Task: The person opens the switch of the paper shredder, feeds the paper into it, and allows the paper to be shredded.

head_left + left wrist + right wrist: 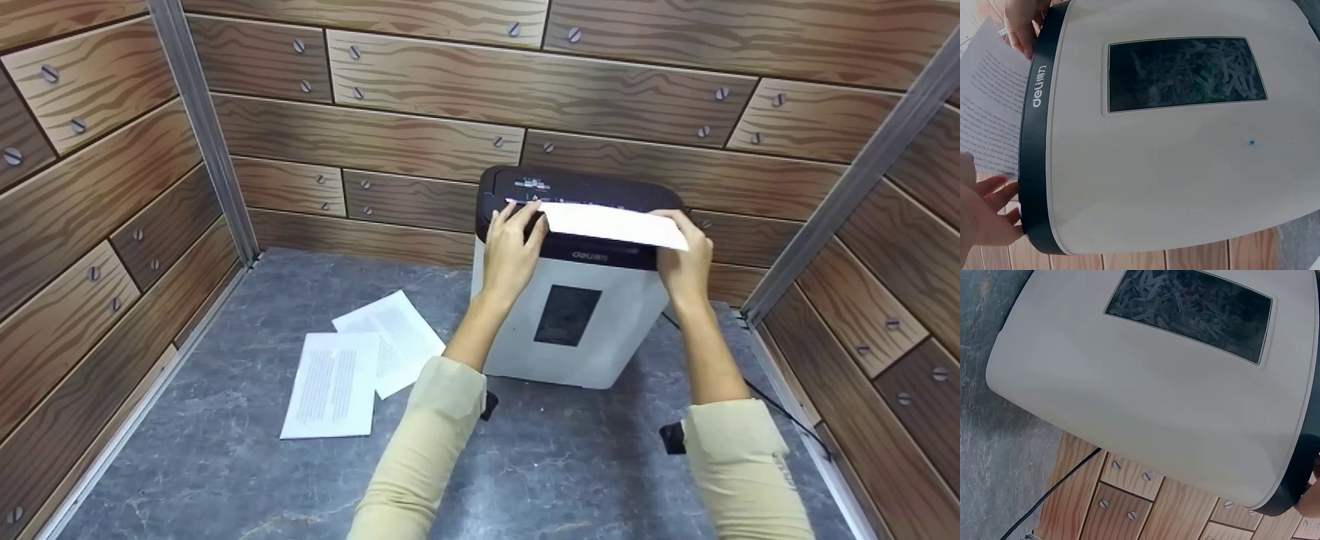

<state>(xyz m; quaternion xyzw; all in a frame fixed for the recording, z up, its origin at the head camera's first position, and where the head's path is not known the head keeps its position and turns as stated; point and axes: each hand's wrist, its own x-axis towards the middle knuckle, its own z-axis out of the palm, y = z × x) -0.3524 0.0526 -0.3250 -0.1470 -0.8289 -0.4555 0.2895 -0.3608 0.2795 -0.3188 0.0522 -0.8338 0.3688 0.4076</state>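
A printed sheet of paper (611, 223) stands at the top slot of a paper shredder (517, 315), its lower edge hidden inside or behind the dark lid (1036, 163). My left hand (511, 251) pinches the sheet's left end, fingers touching the lid; in the left wrist view the left hand (985, 211) shows at the sheet's near corner. At the sheet's other end my right hand (686, 259) grips between thumb and fingers. Only a bit of the right hand (1310, 500) shows in its own wrist view, beside the lid.
Two printed sheets (334, 386) lie overlapping on the grey marbled surface (225, 465), left of the shredder. Paper shreds show through the bin's window (1185, 73). A black cord (1050, 492) runs off to the right. Wood-patterned walls (450, 75) enclose the back and sides.
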